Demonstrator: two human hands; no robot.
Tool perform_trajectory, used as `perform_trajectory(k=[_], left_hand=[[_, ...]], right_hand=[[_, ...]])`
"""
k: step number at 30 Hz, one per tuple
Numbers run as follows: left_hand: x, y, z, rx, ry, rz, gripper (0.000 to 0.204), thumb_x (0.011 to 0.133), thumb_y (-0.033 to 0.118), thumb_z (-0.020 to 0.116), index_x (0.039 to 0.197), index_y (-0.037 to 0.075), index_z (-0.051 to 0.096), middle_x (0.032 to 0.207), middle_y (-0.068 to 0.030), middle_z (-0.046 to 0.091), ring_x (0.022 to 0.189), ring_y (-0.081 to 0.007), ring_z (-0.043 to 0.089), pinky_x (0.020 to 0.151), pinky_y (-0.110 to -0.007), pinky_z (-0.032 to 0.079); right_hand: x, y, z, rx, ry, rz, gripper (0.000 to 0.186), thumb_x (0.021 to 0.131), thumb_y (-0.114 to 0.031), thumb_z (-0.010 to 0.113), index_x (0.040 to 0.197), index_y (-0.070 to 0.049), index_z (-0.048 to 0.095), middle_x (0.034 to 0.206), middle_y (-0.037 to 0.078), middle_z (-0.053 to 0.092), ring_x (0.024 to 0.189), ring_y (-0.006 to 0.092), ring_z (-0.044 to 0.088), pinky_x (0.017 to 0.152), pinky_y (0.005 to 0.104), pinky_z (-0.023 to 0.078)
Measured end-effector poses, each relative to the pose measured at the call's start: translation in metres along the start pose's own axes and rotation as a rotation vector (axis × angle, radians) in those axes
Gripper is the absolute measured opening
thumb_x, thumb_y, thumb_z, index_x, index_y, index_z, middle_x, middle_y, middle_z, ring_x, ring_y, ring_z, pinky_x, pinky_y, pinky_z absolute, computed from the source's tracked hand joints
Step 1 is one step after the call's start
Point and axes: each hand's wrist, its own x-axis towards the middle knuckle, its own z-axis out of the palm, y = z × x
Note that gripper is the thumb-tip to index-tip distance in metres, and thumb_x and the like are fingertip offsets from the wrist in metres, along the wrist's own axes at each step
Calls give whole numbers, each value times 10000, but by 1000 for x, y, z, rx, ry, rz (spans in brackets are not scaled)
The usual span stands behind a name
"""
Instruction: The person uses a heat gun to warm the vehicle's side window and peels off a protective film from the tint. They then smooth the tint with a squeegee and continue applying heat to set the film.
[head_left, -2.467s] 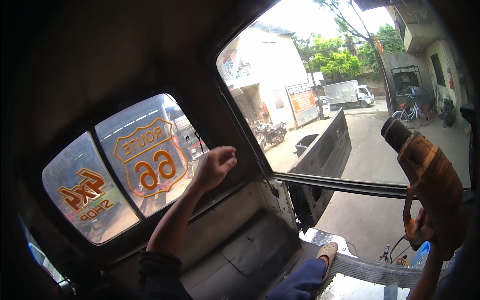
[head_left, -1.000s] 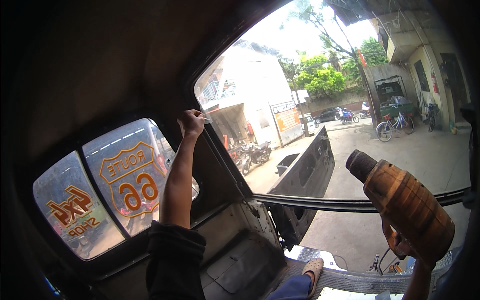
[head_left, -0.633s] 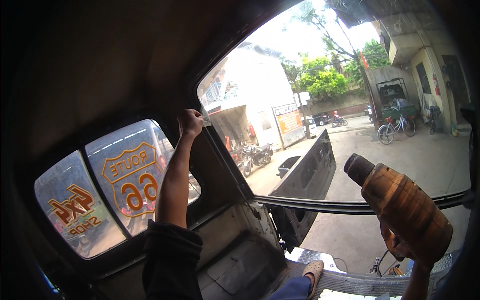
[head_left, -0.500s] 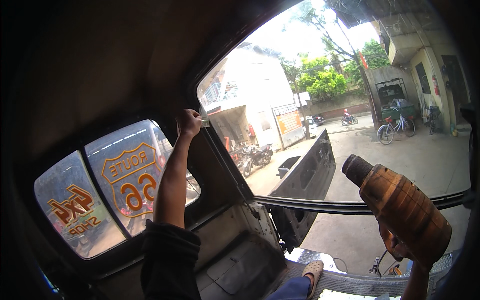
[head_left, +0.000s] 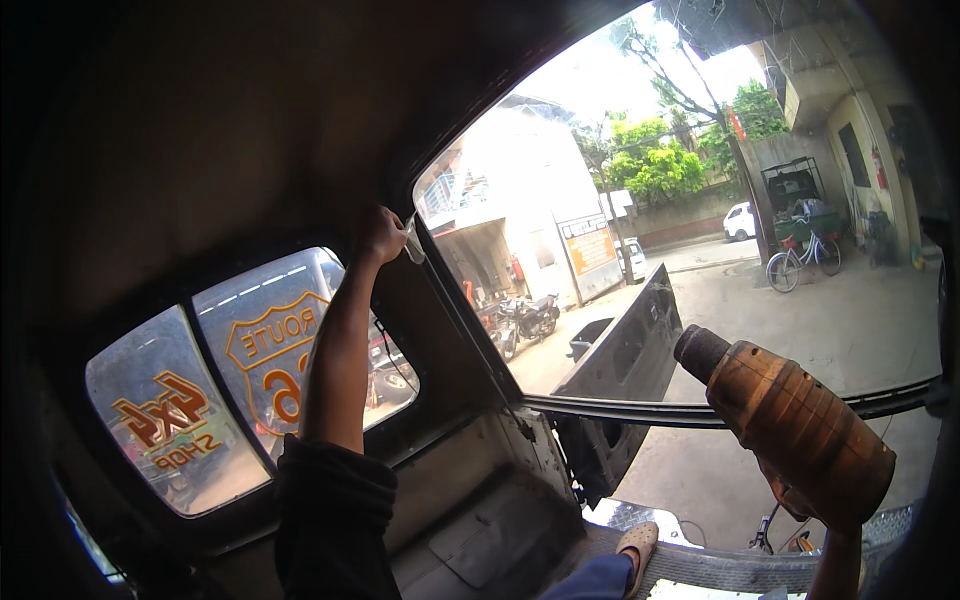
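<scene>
At the upper corner of the rear window frame [head_left: 428,258], my left hand [head_left: 379,237] is closed in a pinch on a pale, see-through strip of film [head_left: 414,243]. The strip dangles beside the frame; its upper part is hidden in my fingers. To the right, my right hand [head_left: 785,490] grips a worn brown-orange heat gun [head_left: 800,425] from below. Its dark nozzle [head_left: 702,350] points up and to the left, well apart from the film. The tool's thick body covers most of my right fingers.
A side window [head_left: 190,370] with orange lettering lies left of my raised arm. The lower ledge [head_left: 680,408] of the rear opening crosses behind the heat gun. My foot in a tan clog [head_left: 638,545] rests near the tailgate end. Outside stand a dark panel [head_left: 630,340] and a bicycle [head_left: 800,262].
The view has shifted slightly, so the side window sits further right. The film strip now hangs lower from my left fingers. Outside, the motorcycle rider is gone and a white van shows.
</scene>
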Motion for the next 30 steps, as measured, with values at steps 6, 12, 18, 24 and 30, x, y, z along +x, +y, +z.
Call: perform_trajectory(k=[6,12,18,24,30], left_hand=[[-2,2,-6,34,-25,-5,112,647,107,626,710,71,712,787,-139,668,757,-275,658,757,-339,533],[-20,-3,-3,-43,-117,57,105,649,125,665,708,50,707,753,-144,668,730,-266,663,722,-337,533],[-60,-32,14,-89,-767,-104,159,670,119,738,703,-28,688,571,-80,632,468,-132,601,435,-262,500],[-162,-27,77,264,-1379,233,140,687,163,704,727,28,703,649,-66,661,576,-157,639,521,-276,521],[-162,-10,85,-155,-1229,175,304,783,31,589,1078,-39,598,914,-150,672,729,-227,684,617,-317,563]], right_hand=[[-4,2,4,-33,10,-1,789,774,-401,681,1311,-81,200,1207,99,382,1081,208,404,913,356,340],[-6,7,6,-56,27,-7,799,778,-407,676,1323,-87,188,1230,98,369,1108,209,389,934,361,328],[-7,9,10,-76,50,-10,808,781,-412,671,1335,-93,177,1252,97,357,1134,210,375,954,366,316],[-9,14,13,-90,56,-4,818,785,-418,667,1347,-99,166,1275,97,345,1161,212,361,975,371,304],[-9,17,14,-123,56,8,827,788,-424,662,1359,-106,154,1297,96,333,1187,213,347,996,376,292]])
